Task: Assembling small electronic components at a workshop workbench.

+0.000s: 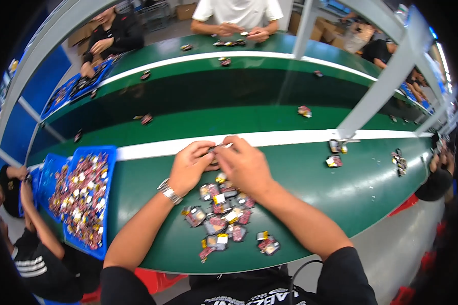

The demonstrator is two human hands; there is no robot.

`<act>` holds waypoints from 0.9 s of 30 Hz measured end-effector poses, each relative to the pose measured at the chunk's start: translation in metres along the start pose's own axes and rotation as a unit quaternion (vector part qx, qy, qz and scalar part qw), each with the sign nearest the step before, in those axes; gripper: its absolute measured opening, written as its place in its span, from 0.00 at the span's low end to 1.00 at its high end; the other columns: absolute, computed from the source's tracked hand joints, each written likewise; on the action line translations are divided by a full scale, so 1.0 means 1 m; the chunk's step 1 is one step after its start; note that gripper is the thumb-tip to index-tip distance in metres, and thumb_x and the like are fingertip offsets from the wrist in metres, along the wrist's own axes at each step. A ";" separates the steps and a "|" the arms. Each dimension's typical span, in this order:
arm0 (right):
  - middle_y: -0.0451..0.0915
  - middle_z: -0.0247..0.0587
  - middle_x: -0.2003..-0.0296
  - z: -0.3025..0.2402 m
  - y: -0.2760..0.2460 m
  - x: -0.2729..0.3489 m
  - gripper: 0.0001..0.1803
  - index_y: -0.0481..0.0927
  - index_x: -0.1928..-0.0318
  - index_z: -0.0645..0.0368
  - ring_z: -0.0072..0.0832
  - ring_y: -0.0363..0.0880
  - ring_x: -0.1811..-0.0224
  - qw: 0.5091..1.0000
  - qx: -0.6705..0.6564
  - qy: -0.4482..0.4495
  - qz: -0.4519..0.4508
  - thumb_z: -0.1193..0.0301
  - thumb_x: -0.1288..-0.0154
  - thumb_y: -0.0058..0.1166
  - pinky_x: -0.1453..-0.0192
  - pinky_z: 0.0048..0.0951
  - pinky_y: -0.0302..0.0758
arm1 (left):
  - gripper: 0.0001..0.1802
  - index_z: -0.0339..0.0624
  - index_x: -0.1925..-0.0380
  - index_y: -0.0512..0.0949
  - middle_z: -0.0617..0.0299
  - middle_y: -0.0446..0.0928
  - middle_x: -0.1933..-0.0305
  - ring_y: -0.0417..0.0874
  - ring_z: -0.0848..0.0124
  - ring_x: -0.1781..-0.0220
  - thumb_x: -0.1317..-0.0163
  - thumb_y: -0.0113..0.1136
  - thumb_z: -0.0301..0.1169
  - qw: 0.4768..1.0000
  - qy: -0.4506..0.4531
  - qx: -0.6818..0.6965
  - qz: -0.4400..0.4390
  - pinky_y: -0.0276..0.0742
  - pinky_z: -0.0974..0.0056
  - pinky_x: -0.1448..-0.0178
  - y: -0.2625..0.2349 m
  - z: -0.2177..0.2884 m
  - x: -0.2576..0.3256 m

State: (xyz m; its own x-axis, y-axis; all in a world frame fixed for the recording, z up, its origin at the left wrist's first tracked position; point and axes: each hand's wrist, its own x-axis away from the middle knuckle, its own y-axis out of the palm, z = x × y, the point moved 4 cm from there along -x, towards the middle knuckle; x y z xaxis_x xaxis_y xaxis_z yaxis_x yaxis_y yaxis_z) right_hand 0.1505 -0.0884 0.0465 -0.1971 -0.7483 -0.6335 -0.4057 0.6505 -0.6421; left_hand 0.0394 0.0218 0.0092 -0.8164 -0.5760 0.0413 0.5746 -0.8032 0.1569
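My left hand (192, 163) and my right hand (245, 168) meet over the green table, close to its white edge strip. Both are closed with fingertips pinched round a small electronic part (213, 149), mostly hidden by the fingers; a dark edge shows. A silver watch (169, 191) is on my left wrist. Below the hands lies a loose pile of small electronic parts (220, 208), dark and reddish with yellow and white patches. One similar part (268, 243) rests apart, to the right of the pile.
A blue tray (109, 198) heaped with similar parts stands at the left. Beyond the white strip (285, 136) runs a green conveyor belt (229, 119) carrying scattered parts. A grey metal post (371, 91) rises at the right. Other people work across the belt and at both sides.
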 end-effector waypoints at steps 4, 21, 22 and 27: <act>0.76 0.38 0.59 -0.002 0.001 0.001 0.08 0.79 0.64 0.62 0.35 0.79 0.60 0.999 0.020 -0.034 0.014 0.73 0.43 0.61 0.64 0.35 0.82 | 0.16 0.30 0.43 0.69 0.51 0.76 0.44 0.81 0.68 0.46 0.30 0.50 0.19 1.000 -0.009 -0.008 0.001 0.84 0.64 0.43 -0.001 -0.001 0.002; 0.78 0.39 0.60 -0.001 0.009 0.003 0.06 0.78 0.65 0.61 0.37 0.82 0.62 1.000 0.002 0.017 0.018 0.74 0.41 0.61 0.61 0.36 0.82 | 0.13 0.32 0.47 0.72 0.55 0.81 0.51 0.84 0.71 0.51 0.30 0.52 0.21 1.000 0.001 0.000 0.004 0.85 0.69 0.50 0.005 0.002 -0.002; 0.78 0.39 0.60 -0.002 0.008 0.002 0.06 0.78 0.65 0.61 0.37 0.82 0.62 1.000 -0.004 0.015 0.020 0.75 0.41 0.61 0.61 0.36 0.82 | 0.12 0.33 0.47 0.73 0.56 0.81 0.51 0.83 0.74 0.52 0.29 0.52 0.23 1.000 -0.007 -0.009 0.014 0.84 0.69 0.50 0.004 0.002 0.000; 0.79 0.43 0.60 0.008 0.011 0.001 0.05 0.82 0.63 0.63 0.35 0.84 0.68 0.985 -0.148 0.086 0.035 0.77 0.40 0.62 0.62 0.29 0.82 | 0.11 0.34 0.48 0.73 0.57 0.81 0.52 0.83 0.75 0.53 0.29 0.52 0.23 0.999 0.012 0.004 0.035 0.83 0.69 0.51 -0.001 -0.003 0.000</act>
State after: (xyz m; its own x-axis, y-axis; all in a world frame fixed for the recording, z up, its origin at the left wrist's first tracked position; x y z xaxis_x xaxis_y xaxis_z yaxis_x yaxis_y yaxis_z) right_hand 0.1527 -0.0813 0.0355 -0.3713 -0.7306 -0.5730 -0.6233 0.6535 -0.4294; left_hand 0.0394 0.0225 0.0065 -0.7726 -0.6343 0.0292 0.6298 -0.7597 0.1616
